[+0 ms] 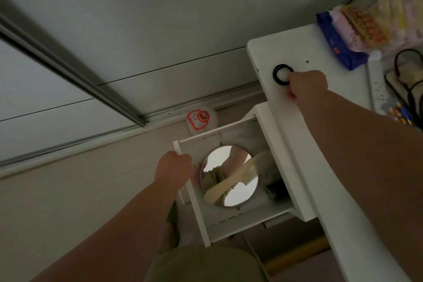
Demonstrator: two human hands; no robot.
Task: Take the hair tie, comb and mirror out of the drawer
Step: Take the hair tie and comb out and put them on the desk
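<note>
A white drawer (240,217) stands pulled open under the white desk (295,52). Inside it lies a round mirror (238,192) with a cream comb (229,181) resting across its glass. My left hand (172,167) is closed around the drawer's front panel. A black hair tie (277,75) lies flat on the desk top. My right hand (306,84) rests on the desk with its fingers curled at the hair tie's right edge, touching it.
A blue packet of tissues (338,39) and a snack packet (366,27) lie at the back of the desk. Black cables (405,80) and pencils (400,114) sit at the right. A clear plastic tub with a red label (201,119) stands on the floor by the sliding door rail.
</note>
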